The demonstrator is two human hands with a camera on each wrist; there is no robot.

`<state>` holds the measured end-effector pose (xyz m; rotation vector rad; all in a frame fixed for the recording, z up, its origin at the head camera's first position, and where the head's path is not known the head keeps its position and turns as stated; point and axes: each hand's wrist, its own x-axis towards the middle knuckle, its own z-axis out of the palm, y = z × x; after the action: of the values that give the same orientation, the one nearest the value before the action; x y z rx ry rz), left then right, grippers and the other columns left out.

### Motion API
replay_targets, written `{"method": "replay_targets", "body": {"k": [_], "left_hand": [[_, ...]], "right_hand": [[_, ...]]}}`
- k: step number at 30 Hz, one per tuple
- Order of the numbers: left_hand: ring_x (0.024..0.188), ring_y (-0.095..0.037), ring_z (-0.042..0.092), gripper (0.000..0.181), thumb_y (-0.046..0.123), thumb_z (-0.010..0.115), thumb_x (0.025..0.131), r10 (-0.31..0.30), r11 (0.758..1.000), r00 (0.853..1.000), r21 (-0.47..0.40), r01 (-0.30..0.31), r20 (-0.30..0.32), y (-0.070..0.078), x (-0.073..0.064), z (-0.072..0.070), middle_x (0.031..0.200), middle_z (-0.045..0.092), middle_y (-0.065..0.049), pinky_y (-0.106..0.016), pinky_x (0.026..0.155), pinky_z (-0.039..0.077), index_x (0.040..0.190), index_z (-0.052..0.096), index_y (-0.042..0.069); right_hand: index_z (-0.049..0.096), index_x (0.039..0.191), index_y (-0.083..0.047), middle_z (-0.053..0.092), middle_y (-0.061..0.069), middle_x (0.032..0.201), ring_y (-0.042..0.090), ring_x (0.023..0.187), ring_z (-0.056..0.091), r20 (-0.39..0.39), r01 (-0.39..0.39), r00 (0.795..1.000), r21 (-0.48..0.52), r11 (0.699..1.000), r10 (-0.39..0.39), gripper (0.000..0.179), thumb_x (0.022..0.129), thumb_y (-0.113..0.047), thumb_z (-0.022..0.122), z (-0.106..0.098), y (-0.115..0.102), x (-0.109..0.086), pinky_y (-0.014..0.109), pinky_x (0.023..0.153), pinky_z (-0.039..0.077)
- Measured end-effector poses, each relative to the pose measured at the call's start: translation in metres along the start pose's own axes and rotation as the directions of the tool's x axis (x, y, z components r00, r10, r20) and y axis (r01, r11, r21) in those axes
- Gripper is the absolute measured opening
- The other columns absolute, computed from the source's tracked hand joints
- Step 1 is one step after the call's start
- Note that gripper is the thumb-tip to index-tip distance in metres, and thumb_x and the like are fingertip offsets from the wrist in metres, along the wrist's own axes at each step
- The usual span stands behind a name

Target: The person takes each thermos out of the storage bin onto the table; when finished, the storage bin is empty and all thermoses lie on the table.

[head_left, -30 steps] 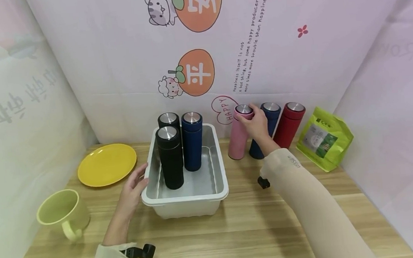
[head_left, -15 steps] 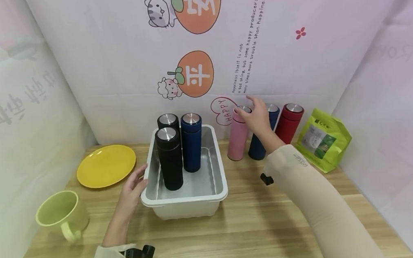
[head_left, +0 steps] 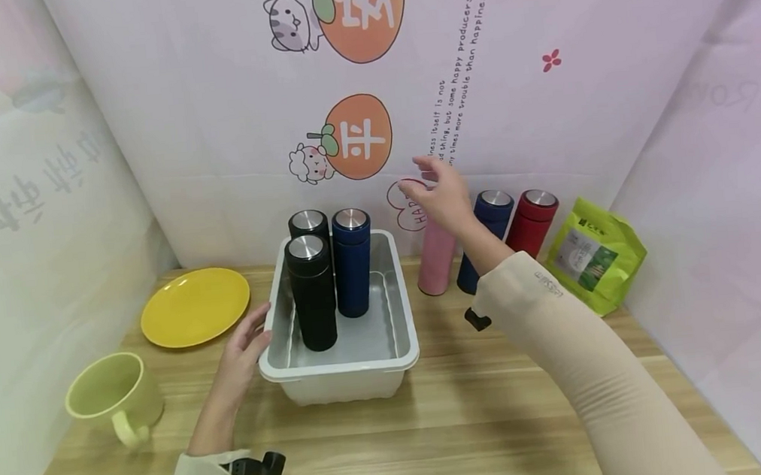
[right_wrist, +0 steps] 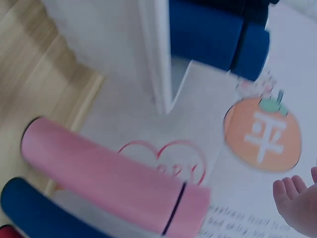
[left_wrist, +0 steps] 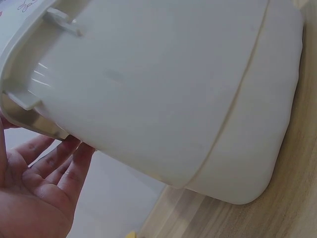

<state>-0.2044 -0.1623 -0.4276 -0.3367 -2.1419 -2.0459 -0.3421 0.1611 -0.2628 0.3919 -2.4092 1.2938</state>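
Note:
A pale grey plastic bin (head_left: 342, 384) stands on the wooden table, holding two black vacuum flasks (head_left: 315, 296) and a blue vacuum flask (head_left: 354, 270), all upright. My left hand (head_left: 241, 351) is at the bin's left side; in the left wrist view its relaxed fingers (left_wrist: 74, 176) touch the wall below the rim. Raised in the air with fingers apart, my right hand (head_left: 445, 194) holds nothing. From the head it covers the top of a pink vacuum flask (head_left: 436, 255). Another blue flask (head_left: 495, 212) and a red flask (head_left: 534, 228) stand to its right.
On the left are a yellow plate (head_left: 196, 306) and a light green mug (head_left: 115, 393). A green pouch (head_left: 596, 256) stands right of the red flask. A printed white sheet (head_left: 222, 131) hangs close behind the flasks.
My right hand has let go of the pink flask's top and risen up and to the left. The pink flask stays in its place. My left hand has not moved from the bin.

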Motion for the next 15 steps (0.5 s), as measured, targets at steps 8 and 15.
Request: {"method": "replay_targets", "body": {"k": [8,15], "left_hand": [[0.127,-0.034,0.036,0.047,-0.002,0.042,0.100,0.008,1.000,1.000,0.000,-0.008,0.003,0.000,-0.001,0.000,0.147,0.032,-0.031,-0.013,0.093,0.039,0.144,0.031,-0.012],[0.126,-0.036,0.036,0.047,-0.002,0.043,0.100,0.011,1.000,1.000,-0.002,-0.011,-0.001,-0.001,0.000,0.000,0.147,0.032,-0.031,-0.013,0.093,0.039,0.144,0.032,-0.012]], "right_hand": [[0.055,0.136,-0.010,0.057,0.010,0.133,0.024,0.120,0.053,0.136,0.004,0.991,0.048,0.999,-0.010,0.051,0.091,-0.027,0.071,0.023,-0.040,-0.009,0.035,0.096,0.045],[0.056,0.135,-0.015,0.059,0.005,0.131,0.017,0.121,0.051,0.248,-0.026,0.969,0.034,0.999,0.016,0.049,0.091,-0.031,0.070,0.047,-0.064,-0.012,0.035,0.096,0.045]]}}
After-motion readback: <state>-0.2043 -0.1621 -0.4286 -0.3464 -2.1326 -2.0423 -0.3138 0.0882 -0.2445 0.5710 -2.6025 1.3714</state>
